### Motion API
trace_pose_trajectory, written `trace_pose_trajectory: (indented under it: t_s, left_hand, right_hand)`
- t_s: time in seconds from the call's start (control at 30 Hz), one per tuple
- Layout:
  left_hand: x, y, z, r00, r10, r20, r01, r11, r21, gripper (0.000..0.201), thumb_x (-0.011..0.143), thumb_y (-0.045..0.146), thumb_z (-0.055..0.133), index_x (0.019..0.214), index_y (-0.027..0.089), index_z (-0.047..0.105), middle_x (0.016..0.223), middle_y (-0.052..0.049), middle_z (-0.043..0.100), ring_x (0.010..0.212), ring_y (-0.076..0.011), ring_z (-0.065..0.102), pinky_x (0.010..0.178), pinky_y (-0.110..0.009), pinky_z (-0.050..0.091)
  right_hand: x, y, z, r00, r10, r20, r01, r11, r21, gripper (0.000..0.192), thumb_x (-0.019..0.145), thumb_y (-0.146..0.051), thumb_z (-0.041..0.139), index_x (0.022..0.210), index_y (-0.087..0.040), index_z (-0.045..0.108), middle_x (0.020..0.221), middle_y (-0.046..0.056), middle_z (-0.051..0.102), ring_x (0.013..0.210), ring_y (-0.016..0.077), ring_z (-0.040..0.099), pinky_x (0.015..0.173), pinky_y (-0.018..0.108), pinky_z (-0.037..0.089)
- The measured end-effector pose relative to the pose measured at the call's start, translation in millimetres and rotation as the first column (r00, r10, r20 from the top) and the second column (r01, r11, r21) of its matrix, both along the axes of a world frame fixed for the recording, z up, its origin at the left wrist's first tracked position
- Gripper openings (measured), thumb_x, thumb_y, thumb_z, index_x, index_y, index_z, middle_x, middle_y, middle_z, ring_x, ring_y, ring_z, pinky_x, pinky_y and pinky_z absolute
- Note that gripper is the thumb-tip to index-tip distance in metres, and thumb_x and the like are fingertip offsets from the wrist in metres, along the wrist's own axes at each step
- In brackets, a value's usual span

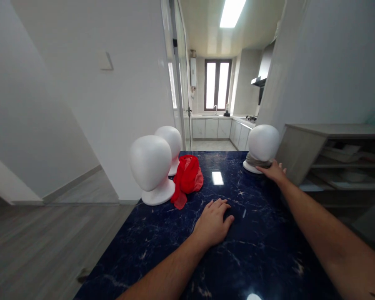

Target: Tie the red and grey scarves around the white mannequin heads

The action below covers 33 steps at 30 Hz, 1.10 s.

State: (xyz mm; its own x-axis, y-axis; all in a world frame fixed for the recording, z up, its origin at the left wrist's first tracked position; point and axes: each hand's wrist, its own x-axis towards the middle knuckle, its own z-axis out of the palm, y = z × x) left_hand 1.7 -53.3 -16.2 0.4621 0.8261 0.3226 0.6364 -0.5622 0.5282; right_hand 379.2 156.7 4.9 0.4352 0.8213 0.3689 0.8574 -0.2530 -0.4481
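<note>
The left hand (213,223) lay flat and open on the dark marble table (262,258), holding nothing. The right hand (274,171) reached far out, its fingers touching the grey scarf (255,161) wrapped round the base of the right head form (263,146); whether it gripped the cloth could not be told. A red scarf (186,178) lay bunched on the table beside the near left head form (151,168), with another head form (171,143) just behind it.
</note>
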Motion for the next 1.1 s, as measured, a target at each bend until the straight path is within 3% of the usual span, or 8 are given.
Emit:
trace_pose_trajectory:
  t_s: [0.2,0.33,0.5,0.6,0.73,0.9,1.03,1.1]
  left_hand:
    - [1,4,0.6,1.000,0.008,0.017,-0.008,1.000,0.010,0.035,0.099,0.046,0.057,0.128,0.030,0.068,0.150,-0.005,0.061,0.144,-0.0283,0.051,0.127,-0.051,0.028]
    - [0,5,4.7,0.999,0.010,0.046,-0.010,1.000,0.013,0.031,0.099,0.044,0.059,0.123,0.029,0.072,0.147,-0.006,0.064,0.140,-0.0295,0.055,0.124,-0.051,0.033]
    - [-1,3,13.8,0.985,0.002,0.173,0.005,0.999,-0.042,0.025,0.095,0.034,0.063,0.116,0.026,0.075,0.130,-0.007,0.074,0.124,-0.0263,0.067,0.112,-0.042,0.048]
    - [-12,0,25.1,0.931,0.154,0.330,-0.135,0.988,-0.079,0.028,0.094,0.027,0.062,0.120,0.023,0.071,0.119,-0.008,0.077,0.108,-0.0224,0.073,0.097,-0.035,0.055]
    - [-60,-9,47.5,0.876,0.394,0.278,-0.395,0.917,-0.057,0.017,0.094,0.031,0.061,0.104,0.022,0.070,0.099,-0.006,0.078,0.093,-0.0220,0.074,0.085,-0.031,0.053]
    - [-158,-20,62.8,0.759,0.635,-0.141,-0.639,0.769,0.019,0.037,0.093,0.057,0.055,0.082,0.024,0.065,0.085,-0.009,0.075,0.091,-0.0320,0.073,0.079,-0.038,0.051]
    - [-218,-8,57.9,0.580,0.810,-0.090,-0.799,0.587,0.132,0.055,0.086,0.064,0.061,0.115,0.017,0.062,0.119,-0.019,0.071,0.117,-0.0395,0.067,0.091,-0.045,0.053]
    - [-232,5,54.5,0.572,0.818,0.056,-0.815,0.560,0.148,0.077,0.077,0.061,0.072,0.133,0.011,0.051,0.137,-0.024,0.062,0.131,-0.0408,0.060,0.100,-0.046,0.052]
  right_hand:
    - [-35,-76,-19.2,0.991,-0.041,0.129,0.067,0.977,-0.201,0.117,0.084,-0.079,0.057,0.161,0.003,0.025,0.164,0.030,0.034,0.154,0.0468,0.024,0.125,0.058,0.017]
    - [-69,-126,-31.0,0.988,0.078,0.132,-0.033,0.950,-0.311,0.107,0.093,-0.080,0.037,0.159,0.004,0.032,0.164,0.029,0.033,0.153,0.0470,0.027,0.124,0.057,0.022]
    - [-89,-163,-30.2,0.973,0.164,0.165,-0.104,0.942,-0.319,0.095,0.096,-0.073,0.036,0.157,0.000,0.040,0.165,0.027,0.034,0.155,0.0427,0.027,0.125,0.055,0.021]
    - [-93,-174,-26.7,0.972,0.172,0.161,-0.118,0.947,-0.298,0.088,0.098,-0.067,0.039,0.156,0.000,0.042,0.164,0.026,0.037,0.154,0.0417,0.029,0.125,0.054,0.021]
    - [-96,-180,-26.4,0.973,0.175,0.148,-0.130,0.953,-0.275,0.084,0.098,-0.063,0.042,0.155,0.000,0.045,0.163,0.026,0.039,0.154,0.0413,0.030,0.124,0.053,0.022]
    - [-97,-180,-28.8,0.976,0.176,0.126,-0.142,0.959,-0.246,0.085,0.098,-0.061,0.044,0.153,0.004,0.046,0.161,0.029,0.039,0.152,0.0436,0.031,0.123,0.055,0.023]
    - [-97,-180,-29.4,0.977,0.182,0.109,-0.154,0.961,-0.229,0.086,0.097,-0.061,0.044,0.151,0.005,0.047,0.160,0.030,0.041,0.151,0.0437,0.032,0.123,0.055,0.021]
    - [-97,-181,-29.1,0.978,0.181,0.105,-0.154,0.963,-0.222,0.085,0.097,-0.061,0.044,0.151,0.005,0.048,0.160,0.029,0.042,0.151,0.0432,0.031,0.124,0.055,0.020]
